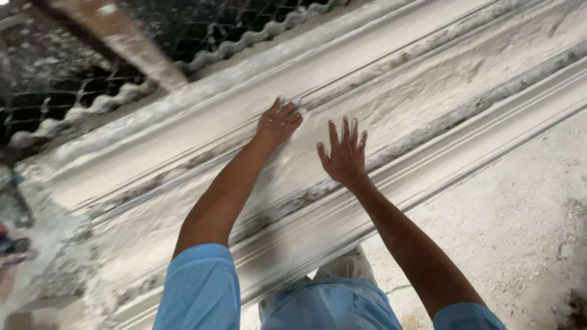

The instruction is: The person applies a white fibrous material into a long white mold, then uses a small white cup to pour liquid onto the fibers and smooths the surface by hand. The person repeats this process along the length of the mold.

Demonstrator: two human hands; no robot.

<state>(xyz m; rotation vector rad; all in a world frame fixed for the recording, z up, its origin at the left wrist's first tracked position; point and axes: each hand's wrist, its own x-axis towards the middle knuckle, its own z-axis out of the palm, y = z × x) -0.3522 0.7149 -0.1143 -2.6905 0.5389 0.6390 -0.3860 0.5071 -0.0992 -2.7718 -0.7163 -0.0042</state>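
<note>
**Pressing both hands into wet plaster along a long moulding**

Reaching forward, the left hand point(278, 121) lies palm down on the long white plaster moulding point(183, 137), its fingers point(292, 110) bent and coated in white, the tips sunk against the smooth ridge; nothing is gripped. The right hand point(344, 156) is just beside it, slightly nearer the body, with fingers spread wide and straight, flat on the rough, grainy plaster band point(428, 91) that runs along the middle of the moulding. It grips nothing either. A blurred smear of plaster sits between the two hands.

Nearer the body than the right fingers run stepped, smooth profile lines point(465, 159) of the same moulding. Beyond the left fingers lie a scalloped white trim point(257, 35), a dark wire mesh point(67, 91) and a slanted brown bar point(122, 36). To the right of the right fingers, a dusty pale floor point(526, 220). Light blue sleeves point(199, 287) cover both upper arms.
</note>
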